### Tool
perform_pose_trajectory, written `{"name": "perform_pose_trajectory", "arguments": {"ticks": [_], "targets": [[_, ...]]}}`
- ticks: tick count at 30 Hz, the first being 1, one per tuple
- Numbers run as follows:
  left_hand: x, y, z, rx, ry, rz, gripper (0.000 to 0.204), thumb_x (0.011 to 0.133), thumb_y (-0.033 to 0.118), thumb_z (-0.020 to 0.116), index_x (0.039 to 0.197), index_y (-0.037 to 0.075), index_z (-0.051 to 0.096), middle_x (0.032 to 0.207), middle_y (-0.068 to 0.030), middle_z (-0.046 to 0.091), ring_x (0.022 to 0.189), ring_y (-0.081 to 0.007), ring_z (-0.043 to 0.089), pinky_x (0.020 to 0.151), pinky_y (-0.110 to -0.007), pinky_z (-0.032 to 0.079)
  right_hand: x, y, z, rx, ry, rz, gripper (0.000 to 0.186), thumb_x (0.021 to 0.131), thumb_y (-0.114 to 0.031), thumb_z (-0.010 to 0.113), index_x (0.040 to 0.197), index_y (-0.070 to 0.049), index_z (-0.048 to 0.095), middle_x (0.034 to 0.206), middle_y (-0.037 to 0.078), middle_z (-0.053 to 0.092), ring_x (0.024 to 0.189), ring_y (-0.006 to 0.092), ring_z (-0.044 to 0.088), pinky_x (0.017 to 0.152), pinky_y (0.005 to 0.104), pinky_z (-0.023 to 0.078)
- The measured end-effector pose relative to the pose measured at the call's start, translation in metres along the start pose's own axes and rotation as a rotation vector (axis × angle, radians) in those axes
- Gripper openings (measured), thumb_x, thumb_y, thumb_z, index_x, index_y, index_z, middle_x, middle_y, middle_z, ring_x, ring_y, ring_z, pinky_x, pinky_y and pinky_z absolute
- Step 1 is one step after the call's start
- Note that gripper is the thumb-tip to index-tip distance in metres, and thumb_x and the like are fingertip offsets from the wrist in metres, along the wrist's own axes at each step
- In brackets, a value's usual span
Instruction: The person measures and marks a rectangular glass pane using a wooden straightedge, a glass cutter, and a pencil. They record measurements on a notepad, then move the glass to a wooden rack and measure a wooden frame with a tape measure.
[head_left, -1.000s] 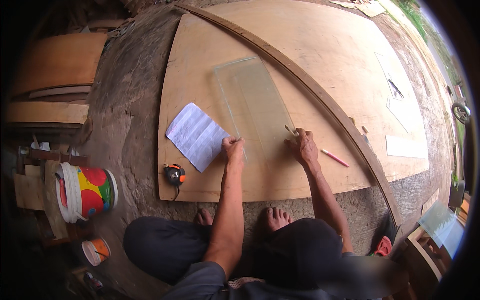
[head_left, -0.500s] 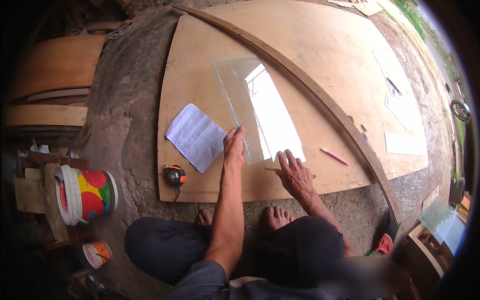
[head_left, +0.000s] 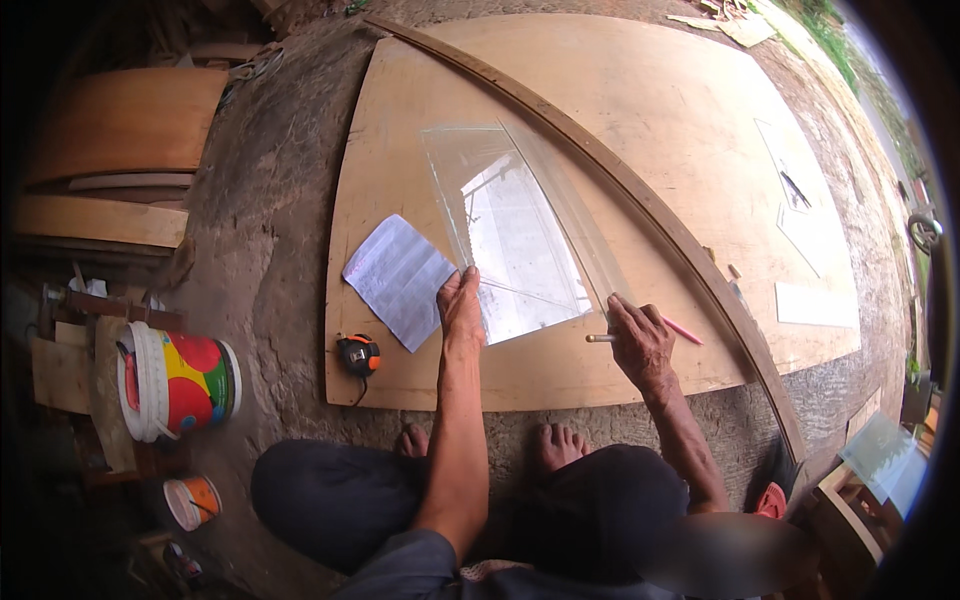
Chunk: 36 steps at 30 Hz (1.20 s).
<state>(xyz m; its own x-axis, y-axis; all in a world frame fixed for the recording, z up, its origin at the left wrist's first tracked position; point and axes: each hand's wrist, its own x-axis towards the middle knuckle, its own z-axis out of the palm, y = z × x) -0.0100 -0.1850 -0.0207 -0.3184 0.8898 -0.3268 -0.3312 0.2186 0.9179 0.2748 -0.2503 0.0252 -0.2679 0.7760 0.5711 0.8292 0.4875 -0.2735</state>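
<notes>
A clear glass pane (head_left: pixel 520 240) lies over the plywood sheet (head_left: pixel 400 100), reflecting bright light. My left hand (head_left: pixel 462 308) is closed on its lower left edge, thumb on top. Along the pane's right side runs a narrow glass strip (head_left: pixel 570 205), with a thin gap between them toward the lower end. My right hand (head_left: pixel 642 345) is closed at the strip's lower end. A slim tool with a tan handle (head_left: pixel 600 338) is also tucked in those fingers; its other end is hidden. A creased sheet of paper (head_left: pixel 398 280) lies left of the pane.
A long wooden strip (head_left: pixel 620 185) crosses the plywood diagonally. A pink pencil (head_left: pixel 682 329) lies near my right hand, a tape measure (head_left: pixel 358 354) at the near left corner. Glass offcuts (head_left: pixel 800 235) lie far right. Paint buckets (head_left: pixel 190 385) stand left.
My right hand has moved right and taken hold of the glass strip, which now stands apart from the pane. My left hand keeps its grip; the reflection has shifted.
</notes>
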Motion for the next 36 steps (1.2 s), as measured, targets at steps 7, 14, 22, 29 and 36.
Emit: {"name": "perform_pose_trajectory", "arguments": {"ticks": [7,14,22,29,36], "targets": [[-0.006,0.053,-0.038,-0.007,0.23,0.105,0.032,0.103,0.023,0.054,0.123,0.0,0.062,0.115,-0.0143,0.071,0.094,-0.0216,0.068,0.081,-0.035,0.053,0.027,0.005,-0.011,0.268,0.403,0.558,0.019,0.096,-0.013,0.065,0.113,-0.003,0.068,0.097,0.01,0.075,0.073,0.0187,0.066,0.068,0.034,0.053],[-0.025,0.11,-0.056,-0.045,0.407,0.223,0.039,0.103,0.029,0.055,0.127,-0.002,0.059,0.122,-0.0169,0.069,0.107,-0.0263,0.066,0.095,-0.041,0.049,0.006,-0.007,0.02,1.229,0.644,1.188,0.026,0.097,-0.017,0.065,0.115,0.001,0.065,0.1,0.015,0.075,0.049,0.0017,0.043,0.044,0.0175,0.036],[-0.036,0.13,-0.063,-0.064,0.429,0.291,0.041,0.103,0.028,0.054,0.128,-0.004,0.053,0.117,-0.0164,0.07,0.104,-0.0254,0.066,0.095,-0.039,0.049,-0.038,-0.054,0.072,1.394,0.42,1.46,0.035,0.098,-0.025,0.065,0.122,0.0,0.059,0.104,0.014,0.073,0.059,0.0095,0.055,0.054,0.0231,0.048],[-0.027,0.115,-0.056,-0.074,0.358,0.263,0.036,0.103,0.022,0.054,0.124,-0.008,0.058,0.118,-0.0187,0.07,0.1,-0.0251,0.067,0.088,-0.036,0.053,-0.056,-0.082,0.084,1.469,0.13,1.497,0.034,0.098,-0.026,0.065,0.118,0.001,0.06,0.1,0.014,0.072,0.071,0.0144,0.064,0.063,0.0276,0.052],[-0.029,0.107,-0.043,-0.147,0.321,0.258,0.025,0.1,0.011,0.057,0.116,-0.005,0.066,0.108,-0.0102,0.07,0.093,-0.0162,0.065,0.082,-0.032,0.053,-0.052,-0.071,0.077,1.406,-0.138,1.52,0.033,0.098,-0.029,0.064,0.109,0.002,0.063,0.091,0.013,0.073,0.062,0.014,0.062,0.054,0.027,0.049]]}}
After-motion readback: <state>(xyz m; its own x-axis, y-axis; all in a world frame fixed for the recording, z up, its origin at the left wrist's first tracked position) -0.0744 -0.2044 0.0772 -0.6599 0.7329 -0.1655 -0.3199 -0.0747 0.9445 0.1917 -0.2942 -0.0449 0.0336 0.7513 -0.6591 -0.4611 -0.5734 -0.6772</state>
